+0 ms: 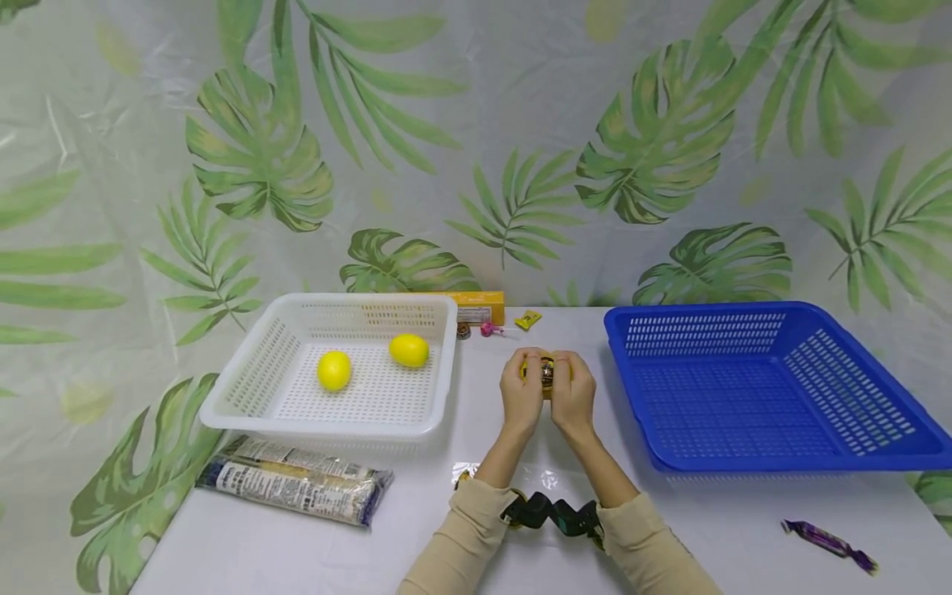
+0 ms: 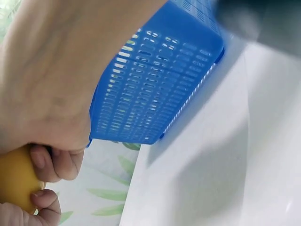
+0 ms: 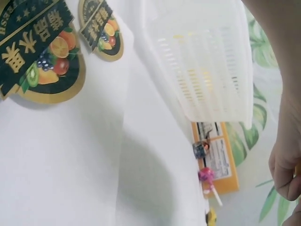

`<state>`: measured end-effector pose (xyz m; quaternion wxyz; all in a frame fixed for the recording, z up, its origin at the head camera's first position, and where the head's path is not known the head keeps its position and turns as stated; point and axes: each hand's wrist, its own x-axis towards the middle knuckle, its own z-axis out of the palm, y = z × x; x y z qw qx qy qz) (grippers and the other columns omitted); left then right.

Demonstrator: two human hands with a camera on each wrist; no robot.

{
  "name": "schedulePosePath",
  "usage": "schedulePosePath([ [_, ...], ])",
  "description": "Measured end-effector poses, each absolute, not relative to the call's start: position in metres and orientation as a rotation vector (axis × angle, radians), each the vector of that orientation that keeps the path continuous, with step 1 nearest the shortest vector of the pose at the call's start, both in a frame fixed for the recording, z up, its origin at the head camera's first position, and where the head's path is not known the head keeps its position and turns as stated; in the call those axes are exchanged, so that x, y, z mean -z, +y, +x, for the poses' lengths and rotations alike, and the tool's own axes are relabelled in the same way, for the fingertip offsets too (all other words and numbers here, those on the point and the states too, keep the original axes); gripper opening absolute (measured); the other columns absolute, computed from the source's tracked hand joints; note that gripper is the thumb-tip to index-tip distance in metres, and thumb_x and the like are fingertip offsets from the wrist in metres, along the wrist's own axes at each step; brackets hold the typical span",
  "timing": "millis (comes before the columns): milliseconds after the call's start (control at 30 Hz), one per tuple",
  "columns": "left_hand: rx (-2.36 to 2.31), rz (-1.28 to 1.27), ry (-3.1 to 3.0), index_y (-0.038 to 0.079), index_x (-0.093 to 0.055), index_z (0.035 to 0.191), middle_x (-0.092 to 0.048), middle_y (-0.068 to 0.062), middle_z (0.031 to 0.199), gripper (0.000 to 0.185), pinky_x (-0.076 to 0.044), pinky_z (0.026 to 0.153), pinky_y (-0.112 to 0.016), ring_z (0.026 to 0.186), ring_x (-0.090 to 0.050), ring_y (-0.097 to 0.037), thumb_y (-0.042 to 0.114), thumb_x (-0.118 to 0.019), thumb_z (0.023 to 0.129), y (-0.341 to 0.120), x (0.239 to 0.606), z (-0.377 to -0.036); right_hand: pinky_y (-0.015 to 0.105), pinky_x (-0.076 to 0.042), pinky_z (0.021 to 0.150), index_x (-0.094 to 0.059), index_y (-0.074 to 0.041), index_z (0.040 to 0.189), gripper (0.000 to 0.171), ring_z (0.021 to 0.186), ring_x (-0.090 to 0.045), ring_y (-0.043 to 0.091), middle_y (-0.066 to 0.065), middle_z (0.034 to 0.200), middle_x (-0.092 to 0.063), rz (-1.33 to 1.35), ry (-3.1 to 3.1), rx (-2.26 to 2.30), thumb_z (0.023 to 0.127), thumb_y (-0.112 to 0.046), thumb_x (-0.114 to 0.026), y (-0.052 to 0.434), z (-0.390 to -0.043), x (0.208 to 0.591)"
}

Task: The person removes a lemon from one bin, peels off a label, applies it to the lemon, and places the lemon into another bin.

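Note:
Both hands meet over the middle of the table. My left hand (image 1: pixel 522 392) and my right hand (image 1: pixel 573 392) grip a smooth, round yellow-orange fruit (image 2: pixel 16 179) between them. A dark label with gold edging (image 1: pixel 547 373) shows between the thumbs, on the side facing me. The fingers curl round the fruit and hide most of it, so I cannot tell its kind. Below the wrists lie printed fruit labels (image 3: pixel 51 61) with gold rims, dark bands and pictures of fruit, partly covered by the arms and dark wrist cameras in the head view.
A white basket (image 1: pixel 327 428) holding two yellow lemons (image 1: pixel 335 371) stands left; a blue basket (image 1: pixel 732 461) stands right. Behind are an orange box (image 1: pixel 491 302), a pink lollipop (image 1: pixel 487 329) and a yellow-wrapped candy (image 1: pixel 528 320). A long packet (image 1: pixel 293 481) lies front left, a purple-wrapped candy (image 1: pixel 829 544) front right.

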<state>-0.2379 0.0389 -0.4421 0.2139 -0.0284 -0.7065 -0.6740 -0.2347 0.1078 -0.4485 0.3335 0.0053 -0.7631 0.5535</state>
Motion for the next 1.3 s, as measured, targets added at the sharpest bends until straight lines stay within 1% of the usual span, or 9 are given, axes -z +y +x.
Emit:
schedulePosePath([
  [133,1.898,-0.077,-1.958,0.001,-0.066,0.089,-0.066,-0.012,0.089,0.028,-0.045,0.075,-0.029,0.082,-0.056,-0.017,0.013,-0.041,0.094,0.034,0.44,-0.237,0.03,-0.043,0.065,-0.064,0.008,0.087,0.031,0.072,-0.055,0.023,0.021,0.082,-0.063,0.06,-2.006,-1.492,0.095,-0.007,-0.038,0.11,-0.233,0.446],
  [200,1.904,-0.059,-1.974,0.0,-0.064,0.091,-0.065,-0.013,0.089,0.031,-0.045,0.072,-0.028,0.079,-0.055,-0.015,0.013,-0.037,0.095,0.031,0.441,-0.235,0.024,-0.041,0.056,-0.064,0.007,0.088,0.032,0.064,-0.052,0.015,0.019,0.076,-0.061,0.084,-2.04,-1.527,0.096,-0.008,-0.037,0.112,-0.233,0.444],
  [367,1.871,-0.003,-2.02,-0.001,-0.056,0.095,-0.061,-0.014,0.089,0.03,-0.043,0.066,-0.026,0.075,-0.05,-0.014,0.012,-0.03,0.098,0.027,0.443,-0.233,0.021,-0.038,0.037,-0.063,0.005,0.093,0.037,0.042,-0.043,0.007,0.013,0.065,-0.053,0.105,-2.149,-1.667,0.102,-0.015,-0.034,0.117,-0.23,0.439],
  [500,1.814,-0.021,-1.994,-0.001,-0.053,0.095,-0.06,-0.016,0.089,0.026,-0.045,0.063,-0.027,0.075,-0.052,-0.017,0.012,-0.032,0.098,0.027,0.444,-0.234,0.022,-0.041,0.04,-0.062,0.004,0.099,0.043,0.043,-0.047,0.009,0.014,0.067,-0.055,0.068,-2.247,-1.641,0.103,-0.026,-0.032,0.114,-0.227,0.431],
  [600,1.734,-0.036,-1.977,-0.002,-0.054,0.09,-0.059,-0.014,0.084,0.021,-0.045,0.062,-0.027,0.074,-0.053,-0.018,0.012,-0.038,0.095,0.029,0.443,-0.235,0.022,-0.043,0.041,-0.062,0.003,0.097,0.043,0.046,-0.048,0.008,0.016,0.07,-0.057,0.014,-2.283,-1.571,0.102,-0.032,-0.037,0.11,-0.226,0.429],
  [767,1.627,-0.059,-1.931,-0.001,-0.055,0.08,-0.057,-0.011,0.074,0.016,-0.044,0.062,-0.026,0.07,-0.053,-0.018,0.008,-0.046,0.09,0.029,0.443,-0.235,0.024,-0.045,0.04,-0.063,0.001,0.089,0.039,0.043,-0.049,0.009,0.016,0.07,-0.059,-0.098,-2.265,-1.538,0.096,-0.035,-0.051,0.106,-0.226,0.429],
  [900,1.616,-0.082,-1.881,-0.001,-0.057,0.079,-0.058,-0.011,0.073,0.014,-0.045,0.062,-0.026,0.07,-0.055,-0.02,0.005,-0.047,0.088,0.031,0.443,-0.235,0.024,-0.043,0.04,-0.064,0.001,0.086,0.035,0.045,-0.048,0.009,0.015,0.069,-0.06,-0.116,-2.223,-1.53,0.093,-0.032,-0.055,0.105,-0.227,0.429],
  [1133,1.681,-0.105,-1.808,-0.001,-0.056,0.077,-0.061,-0.013,0.075,0.013,-0.053,0.075,-0.033,0.075,-0.06,-0.023,0.003,-0.048,0.085,0.03,0.444,-0.235,0.021,-0.037,0.045,-0.064,0.004,0.085,0.031,0.053,-0.045,0.007,0.011,0.068,-0.057,-0.023,-2.13,-1.602,0.096,-0.017,-0.044,0.109,-0.231,0.432],
  [1300,1.692,-0.083,-1.812,0.0,-0.057,0.072,-0.061,-0.012,0.07,0.014,-0.051,0.072,-0.029,0.07,-0.057,-0.018,0.006,-0.053,0.085,0.026,0.445,-0.237,0.02,-0.036,0.039,-0.063,0.004,0.093,0.036,0.044,-0.043,0.003,0.007,0.065,-0.054,0.016,-2.136,-1.767,0.099,-0.017,-0.035,0.114,-0.231,0.433],
])
